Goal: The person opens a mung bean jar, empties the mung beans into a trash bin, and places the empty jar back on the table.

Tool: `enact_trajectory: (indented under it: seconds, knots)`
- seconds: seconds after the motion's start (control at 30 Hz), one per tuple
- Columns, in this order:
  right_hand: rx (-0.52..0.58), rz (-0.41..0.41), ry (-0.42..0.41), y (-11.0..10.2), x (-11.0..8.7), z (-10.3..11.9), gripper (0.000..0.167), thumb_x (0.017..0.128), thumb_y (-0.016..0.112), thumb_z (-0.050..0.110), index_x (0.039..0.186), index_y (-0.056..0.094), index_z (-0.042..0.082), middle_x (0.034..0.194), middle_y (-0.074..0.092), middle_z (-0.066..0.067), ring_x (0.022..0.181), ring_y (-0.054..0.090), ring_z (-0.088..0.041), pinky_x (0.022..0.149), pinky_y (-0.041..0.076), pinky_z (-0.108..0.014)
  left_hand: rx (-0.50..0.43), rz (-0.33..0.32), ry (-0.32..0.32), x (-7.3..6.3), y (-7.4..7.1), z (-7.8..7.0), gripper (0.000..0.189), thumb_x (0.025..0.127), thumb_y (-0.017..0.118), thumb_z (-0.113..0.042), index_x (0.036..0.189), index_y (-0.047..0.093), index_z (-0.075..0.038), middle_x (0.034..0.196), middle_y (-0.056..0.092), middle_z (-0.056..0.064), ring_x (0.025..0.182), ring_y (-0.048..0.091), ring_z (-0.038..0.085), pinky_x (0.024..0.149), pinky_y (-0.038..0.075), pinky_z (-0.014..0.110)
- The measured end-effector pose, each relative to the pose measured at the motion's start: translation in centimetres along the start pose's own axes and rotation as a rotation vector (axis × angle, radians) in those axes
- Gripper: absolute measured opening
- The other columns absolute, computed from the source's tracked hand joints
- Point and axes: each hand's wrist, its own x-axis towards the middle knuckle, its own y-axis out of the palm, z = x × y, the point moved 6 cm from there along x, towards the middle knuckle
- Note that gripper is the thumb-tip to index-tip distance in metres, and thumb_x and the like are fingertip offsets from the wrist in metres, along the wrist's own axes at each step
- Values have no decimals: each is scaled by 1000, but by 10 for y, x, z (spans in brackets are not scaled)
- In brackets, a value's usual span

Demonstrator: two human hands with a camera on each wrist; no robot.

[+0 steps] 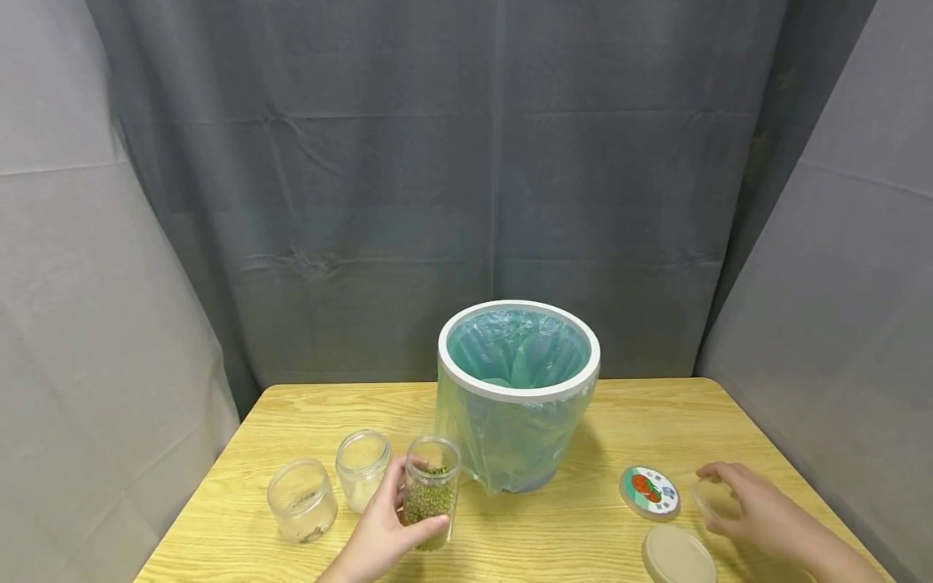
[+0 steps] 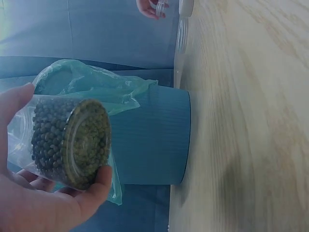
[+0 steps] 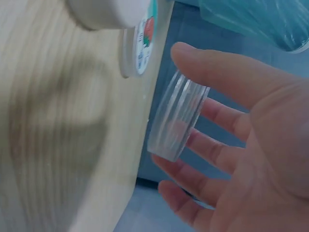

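My left hand [image 1: 382,522] grips a clear jar [image 1: 432,506] partly filled with small green beans, its fingers and thumb around the sides. The jar has no lid on it and is held above the table; the left wrist view shows the beans through its base [image 2: 89,142]. My right hand [image 1: 765,514] pinches a clear, shallow screw lid [image 3: 176,121] by its edge, above the right side of the table. Near that hand lie a lid with a red fruit picture [image 1: 650,492] and a plain beige lid [image 1: 679,555].
Two open clear jars [image 1: 302,506] [image 1: 362,478] stand on the table left of my left hand; the leftmost has dark bits at its bottom. A white-rimmed bin [image 1: 521,397] with a green bag liner stands at the middle back. Grey curtains [image 1: 474,162] enclose the wooden table [image 1: 328,401].
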Motion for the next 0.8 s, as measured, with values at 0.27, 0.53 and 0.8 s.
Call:
enact_trajectory:
  seconds: [0.27,0.53,0.8]
  knots:
    - [-48,54,33,9,-2,-14,64,74,92,32,122,59,3,117,64,-10,101,64,-28,78,54,-32,-9,13,-10,0,1,5,66,90,80,-16,140,38,-8,145,50,24,121,62,37,83,62,36]
    - [-61,54,20,14,-3,-23,61,70,94,31,114,58,8,107,63,-7,96,63,-25,76,53,-35,-8,18,-13,0,0,9,67,89,81,-17,140,38,-10,146,48,22,121,62,36,84,62,35]
    - [-66,70,20,20,-6,-25,60,69,95,32,110,59,9,106,64,-6,94,64,-25,77,52,-33,-21,25,-18,-1,1,11,67,89,82,-17,140,39,-11,146,48,22,119,63,34,84,62,35]
